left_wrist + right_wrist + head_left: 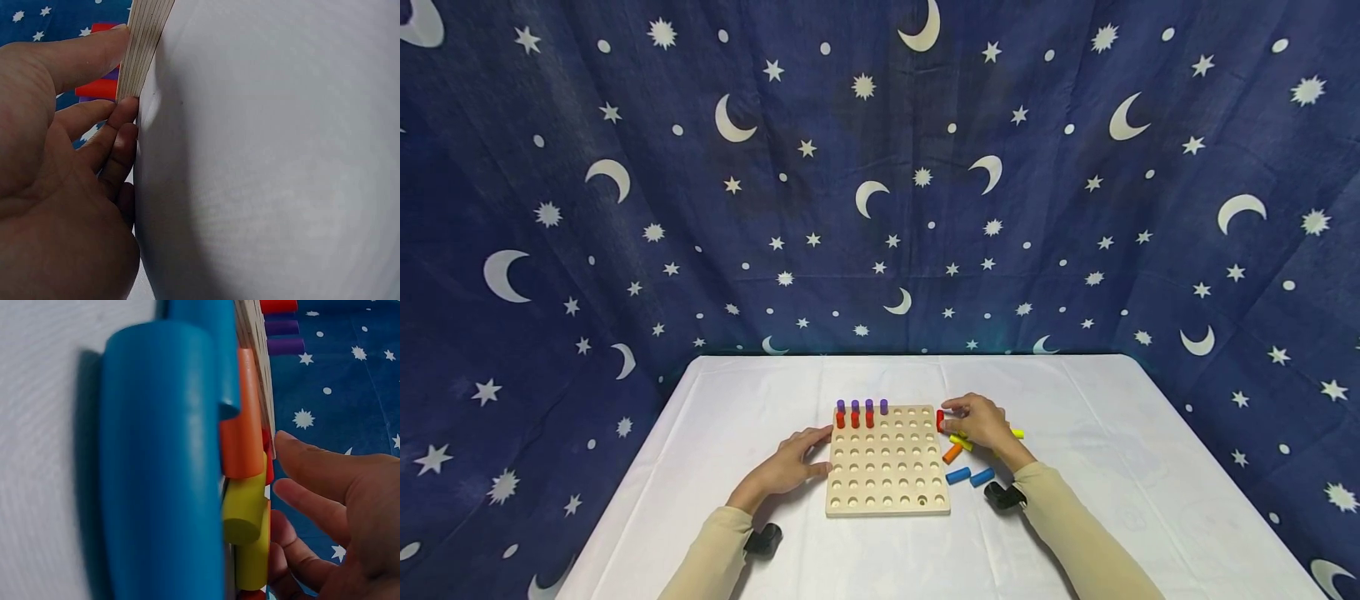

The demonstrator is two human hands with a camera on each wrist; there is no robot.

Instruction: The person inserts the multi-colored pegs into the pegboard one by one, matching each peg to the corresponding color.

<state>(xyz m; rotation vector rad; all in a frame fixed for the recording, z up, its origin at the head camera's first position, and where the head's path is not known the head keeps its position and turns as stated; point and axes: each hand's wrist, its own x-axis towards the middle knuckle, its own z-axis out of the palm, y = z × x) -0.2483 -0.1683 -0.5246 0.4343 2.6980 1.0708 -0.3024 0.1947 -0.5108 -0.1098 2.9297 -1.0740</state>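
A square wooden peg board (877,475) with rows of round holes lies on the table. Several purple pegs (883,407) stand in its back row, with three red pegs (855,421) in front of them at the left. My left hand (786,465) rests against the board's left edge, thumb and fingers spread along it. Beside the right edge, my right hand (981,422) reaches over a loose red peg (940,421), its thumb and forefinger apart near the peg. In the right wrist view, that peg is mostly hidden behind an orange peg (245,440) and a yellow peg (244,512).
Two blue pegs (958,476) lie right of the board's near half, close to the right wrist. Other loose yellow and orange pegs lie around the right hand, some partly covered. A white cloth covers the table (775,383); a dark blue star-patterned curtain (880,233) hangs behind.
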